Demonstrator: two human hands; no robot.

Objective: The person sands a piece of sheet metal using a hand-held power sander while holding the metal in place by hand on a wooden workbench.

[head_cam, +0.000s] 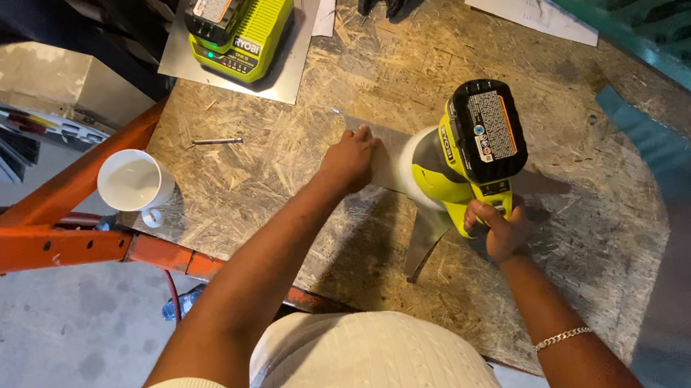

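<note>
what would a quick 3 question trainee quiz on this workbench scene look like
1. True or false: the right hand grips the handle of the lime green cordless polisher.
2. What does the left hand press on? A) the white cup B) the thin metal sheet C) the battery charger
3. Fill in: the work lies on a rough board tabletop, and the cup stands near its ____ edge as seen in the picture.

Key
1. True
2. B, the flat hand holds the sheet down beside the polisher's white pad.
3. Left
</note>
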